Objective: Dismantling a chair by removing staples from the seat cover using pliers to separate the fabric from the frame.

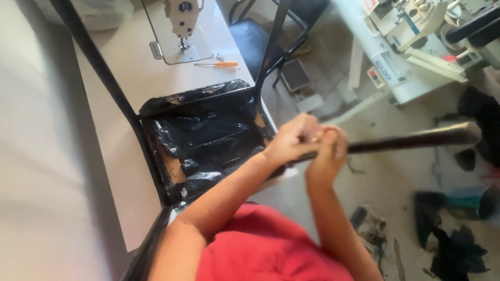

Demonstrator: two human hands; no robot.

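Both hands are closed together on the black metal chair leg [411, 139]: the left hand [292, 141] and the right hand [327, 152] touch as they clamp it. The upturned black chair seat [208, 138], its torn plastic covering exposed, lies on the pale table [130, 93]. The seat could slide off the edge if the leg is wrenched. No containers show.
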